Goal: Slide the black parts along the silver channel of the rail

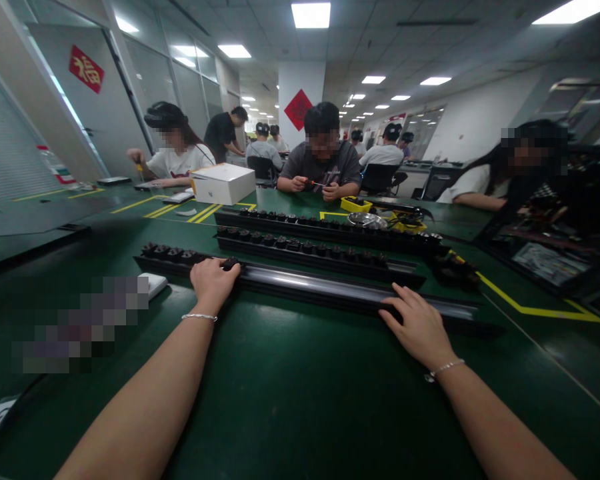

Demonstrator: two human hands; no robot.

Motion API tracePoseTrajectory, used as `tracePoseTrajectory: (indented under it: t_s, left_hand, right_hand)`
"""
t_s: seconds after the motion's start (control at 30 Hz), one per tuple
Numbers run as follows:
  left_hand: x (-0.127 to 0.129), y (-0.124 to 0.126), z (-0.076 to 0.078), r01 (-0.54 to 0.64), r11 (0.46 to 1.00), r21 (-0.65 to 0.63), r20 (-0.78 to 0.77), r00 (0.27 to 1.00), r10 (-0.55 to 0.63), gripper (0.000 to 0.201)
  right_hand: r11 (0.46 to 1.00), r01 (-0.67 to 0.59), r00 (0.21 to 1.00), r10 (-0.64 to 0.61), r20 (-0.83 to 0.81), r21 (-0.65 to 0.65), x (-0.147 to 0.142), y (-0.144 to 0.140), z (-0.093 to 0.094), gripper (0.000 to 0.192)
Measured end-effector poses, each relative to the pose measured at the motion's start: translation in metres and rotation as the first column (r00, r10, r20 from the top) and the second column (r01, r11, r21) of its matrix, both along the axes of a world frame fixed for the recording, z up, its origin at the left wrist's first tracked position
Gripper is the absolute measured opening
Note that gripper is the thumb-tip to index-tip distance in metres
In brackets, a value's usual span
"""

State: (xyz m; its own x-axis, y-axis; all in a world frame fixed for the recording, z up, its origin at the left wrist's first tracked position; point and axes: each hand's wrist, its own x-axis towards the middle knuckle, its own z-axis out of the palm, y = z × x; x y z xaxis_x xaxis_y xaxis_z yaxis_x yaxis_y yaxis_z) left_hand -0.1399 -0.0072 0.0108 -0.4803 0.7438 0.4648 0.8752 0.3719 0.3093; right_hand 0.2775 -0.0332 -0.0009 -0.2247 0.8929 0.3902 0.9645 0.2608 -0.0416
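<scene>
A long black rail (pixel 310 283) with a shiny channel lies across the green table before me. Several small black knob-like modules (pixel 174 253) sit in its left end. My left hand (pixel 214 283) is closed at the rail, thumb and fingers around a small black module (pixel 231 264) in the channel; its fingertips are partly hidden. Toward the rail's right end rests my right hand (pixel 420 323), fingers spread over the near edge and touching it. Just beyond lie a second rail (pixel 300 250) and a third rail (pixel 325 230), both lined with similar modules.
A white box (pixel 224 183), yellow trays (pixel 356 203) and a metal dish (pixel 367 220) stand farther back. Across the table a person (pixel 320 163) holds a screwdriver. Other people sit at left and right. A white device (pixel 153 285) lies left, and dark equipment (pixel 550 247) stands right.
</scene>
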Motion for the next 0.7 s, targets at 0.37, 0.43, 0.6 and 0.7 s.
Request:
tracePoseTrajectory:
  t_s: [0.37, 0.43, 0.6, 0.7]
  left_hand:
    - [0.0018, 0.0003, 0.0007, 0.022, 1.000, 0.020, -0.014, 1.000, -0.022, 0.042]
    - [0.0020, 0.0004, 0.0002, 0.020, 1.000, 0.023, -0.013, 1.000, -0.020, 0.042]
    - [0.0007, 0.0015, -0.0018, 0.019, 0.999, 0.027, -0.028, 0.999, -0.019, 0.043]
    - [-0.0003, 0.0022, -0.0022, 0.023, 0.999, 0.027, -0.019, 1.000, -0.023, 0.042]
  right_hand:
    - [1.000, -0.009, 1.000, 0.009, -0.005, 0.011, -0.0008, -0.0008, 0.0002, 0.038]
    - [1.000, -0.004, 1.000, 0.004, -0.007, 0.006, -0.0012, -0.0011, 0.0009, 0.038]
    - [1.000, 0.004, 1.000, -0.004, -0.008, -0.007, -0.0024, -0.0019, 0.0022, 0.037]
    - [1.000, 0.006, 1.000, -0.006, -0.006, -0.004, -0.0024, -0.0014, 0.0018, 0.036]
